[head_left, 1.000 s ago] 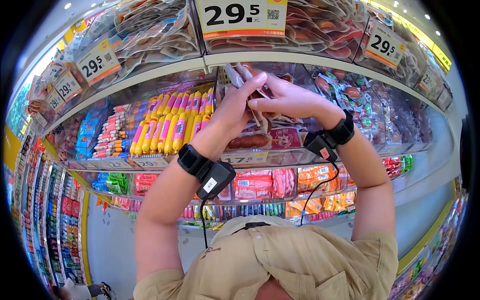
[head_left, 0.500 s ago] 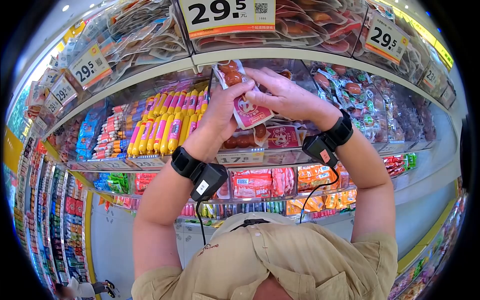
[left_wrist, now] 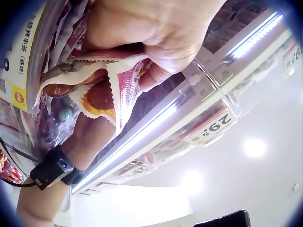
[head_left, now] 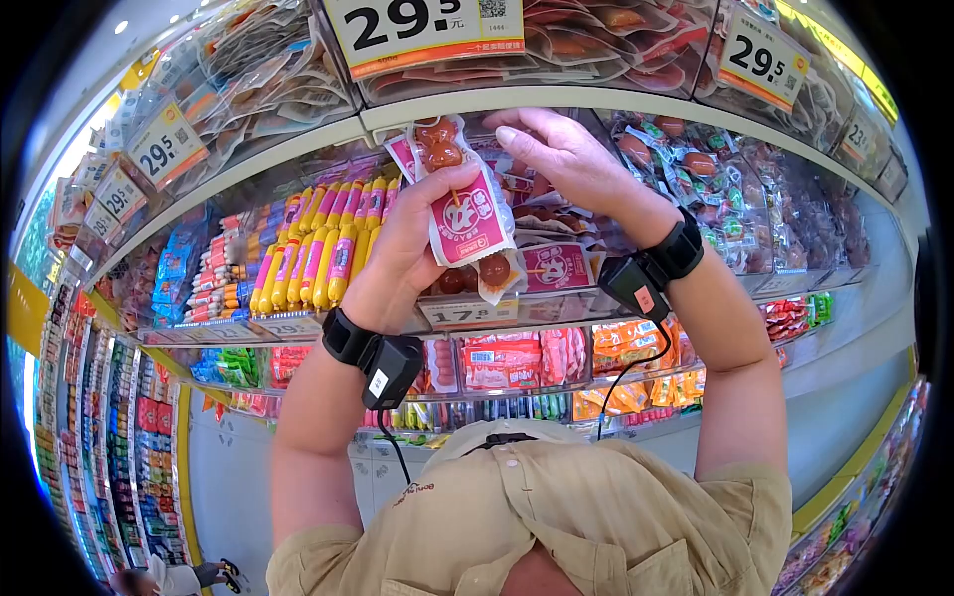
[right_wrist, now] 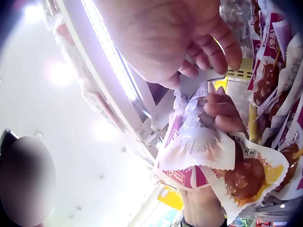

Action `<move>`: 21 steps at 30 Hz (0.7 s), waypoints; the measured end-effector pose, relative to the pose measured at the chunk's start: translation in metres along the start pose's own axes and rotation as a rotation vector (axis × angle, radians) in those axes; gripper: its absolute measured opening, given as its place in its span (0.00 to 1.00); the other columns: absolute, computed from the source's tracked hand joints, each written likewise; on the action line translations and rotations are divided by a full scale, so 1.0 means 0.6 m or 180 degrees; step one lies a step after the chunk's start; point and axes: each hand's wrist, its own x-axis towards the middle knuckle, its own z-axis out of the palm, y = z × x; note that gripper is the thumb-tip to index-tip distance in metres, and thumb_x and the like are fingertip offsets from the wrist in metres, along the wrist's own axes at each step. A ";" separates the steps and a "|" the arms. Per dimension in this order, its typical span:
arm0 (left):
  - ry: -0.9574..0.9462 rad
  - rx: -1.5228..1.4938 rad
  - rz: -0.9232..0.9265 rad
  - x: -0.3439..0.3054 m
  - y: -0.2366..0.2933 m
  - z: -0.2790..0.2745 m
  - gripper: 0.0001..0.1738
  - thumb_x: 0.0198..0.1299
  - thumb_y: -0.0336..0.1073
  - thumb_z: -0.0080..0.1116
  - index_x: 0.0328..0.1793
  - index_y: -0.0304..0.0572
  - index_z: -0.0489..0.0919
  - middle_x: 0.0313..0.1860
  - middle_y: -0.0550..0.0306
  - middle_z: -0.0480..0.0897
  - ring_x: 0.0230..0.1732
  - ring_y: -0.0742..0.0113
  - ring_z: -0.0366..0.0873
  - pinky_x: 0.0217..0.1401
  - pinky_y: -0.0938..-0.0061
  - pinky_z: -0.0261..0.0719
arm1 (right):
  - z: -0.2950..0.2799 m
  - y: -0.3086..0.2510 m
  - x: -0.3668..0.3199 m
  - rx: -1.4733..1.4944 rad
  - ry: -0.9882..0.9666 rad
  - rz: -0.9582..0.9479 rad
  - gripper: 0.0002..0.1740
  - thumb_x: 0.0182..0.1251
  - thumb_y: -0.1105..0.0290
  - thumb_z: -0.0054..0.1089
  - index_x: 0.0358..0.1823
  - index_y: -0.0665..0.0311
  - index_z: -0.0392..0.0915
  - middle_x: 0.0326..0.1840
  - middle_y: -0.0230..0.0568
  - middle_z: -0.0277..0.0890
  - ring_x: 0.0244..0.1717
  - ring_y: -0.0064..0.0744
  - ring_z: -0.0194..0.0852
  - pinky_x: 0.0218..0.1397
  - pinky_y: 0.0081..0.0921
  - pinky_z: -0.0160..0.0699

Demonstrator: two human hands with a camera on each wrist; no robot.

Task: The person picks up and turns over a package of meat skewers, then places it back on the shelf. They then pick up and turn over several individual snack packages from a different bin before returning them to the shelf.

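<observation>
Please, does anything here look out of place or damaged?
No spill or damage is plain to see. The loose snack packets lie jumbled at different angles, which looks untidy next to the yellow sausages, lined up side by side. The packet in the left hand tilts too, but it is being held.

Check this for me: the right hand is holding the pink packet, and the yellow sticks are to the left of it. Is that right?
Not quite: it's the left hand that holds the pink packet, as the head view shows. The yellow sticks are to the left of it, just as you said.
</observation>
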 end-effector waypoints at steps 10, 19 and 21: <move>-0.0236 -0.0249 0.0086 0.013 -0.014 0.007 0.11 0.61 0.35 0.52 0.46 0.36 0.73 0.36 0.52 0.81 0.35 0.62 0.83 0.38 0.67 0.84 | -0.010 0.000 -0.004 0.0266 -0.1093 0.1317 0.30 0.67 0.50 0.50 0.56 0.69 0.65 0.37 0.42 0.75 0.31 0.25 0.76 0.26 0.24 0.80; -0.0217 -0.0032 -0.0045 0.015 -0.020 0.023 0.12 0.60 0.31 0.55 0.50 0.39 0.73 0.40 0.54 0.81 0.37 0.63 0.82 0.43 0.65 0.84 | -0.001 -0.010 -0.003 0.0635 -0.0232 0.0507 0.39 0.64 0.54 0.55 0.68 0.72 0.52 0.61 0.52 0.64 0.59 0.32 0.65 0.58 0.25 0.68; -0.0172 0.0177 -0.0022 0.014 -0.024 0.022 0.13 0.58 0.29 0.55 0.50 0.39 0.73 0.42 0.53 0.80 0.41 0.61 0.82 0.46 0.64 0.83 | 0.008 0.006 -0.004 0.0902 -0.0288 0.0365 0.38 0.64 0.57 0.57 0.68 0.71 0.52 0.64 0.49 0.60 0.63 0.28 0.59 0.62 0.23 0.63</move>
